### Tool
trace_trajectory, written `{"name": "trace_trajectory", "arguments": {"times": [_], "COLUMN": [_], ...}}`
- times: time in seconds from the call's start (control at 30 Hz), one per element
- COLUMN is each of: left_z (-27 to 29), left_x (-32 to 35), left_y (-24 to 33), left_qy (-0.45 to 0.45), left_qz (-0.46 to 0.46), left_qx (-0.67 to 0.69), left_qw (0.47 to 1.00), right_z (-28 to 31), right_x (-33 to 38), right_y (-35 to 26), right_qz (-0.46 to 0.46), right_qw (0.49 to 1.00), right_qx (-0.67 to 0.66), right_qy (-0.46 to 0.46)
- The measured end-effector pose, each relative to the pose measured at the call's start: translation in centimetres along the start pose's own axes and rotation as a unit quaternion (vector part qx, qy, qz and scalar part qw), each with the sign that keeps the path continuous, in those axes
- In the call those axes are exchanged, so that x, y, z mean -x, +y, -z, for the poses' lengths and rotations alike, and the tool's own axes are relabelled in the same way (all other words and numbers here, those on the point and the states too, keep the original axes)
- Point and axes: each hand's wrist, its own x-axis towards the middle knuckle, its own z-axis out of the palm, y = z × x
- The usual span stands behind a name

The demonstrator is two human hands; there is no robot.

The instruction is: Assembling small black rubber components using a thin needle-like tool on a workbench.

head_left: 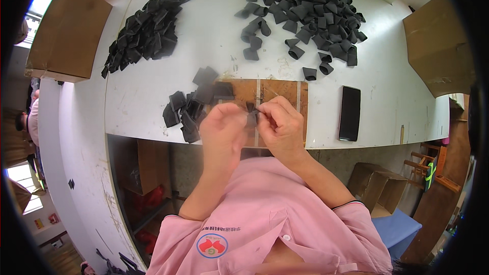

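A small black fabric-like piece (252,118) is between my hands, above a brown board (283,89) with pale strips across it. My right hand (280,125) is closed, thumb and finger pinching the piece at its right side. My left hand (223,128) comes up against the piece from the left, its fingers curled but smeared by motion, so its grip is unclear. Just left of that hand lies a small heap of black folded pieces (177,100), some overlapping the board's left edge.
On the white table (214,30), a big pile of black loop-shaped pieces (321,15) lies far right and a pile of flatter black pieces (147,30) far left. A dark phone (349,113) sits right of the board. Cardboard boxes (69,30) stand at both sides.
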Motion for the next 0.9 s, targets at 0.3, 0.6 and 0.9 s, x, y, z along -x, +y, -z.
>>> {"name": "trace_trajectory", "arguments": {"times": [0.3,0.6,0.9], "left_z": [0.2,0.4,0.7], "left_x": [0.8,-0.3,-1.0], "left_y": [-1.3,3.8,1.4], "left_qy": [0.073,-0.263,-0.039], "left_qz": [-0.307,0.170,-0.177], "left_qx": [-0.344,0.467,-0.136], "left_qw": [0.885,0.827,0.974], "right_z": [0.7,2.0,1.1], "right_x": [-0.4,-5.7,-4.7], "right_y": [-0.9,-4.0,-1.6], "right_qz": [-0.366,-0.210,-0.182], "right_qw": [0.673,0.842,0.910], "right_qx": [-0.609,-0.398,-0.282], "right_qy": [-0.206,-0.297,-0.244]}}
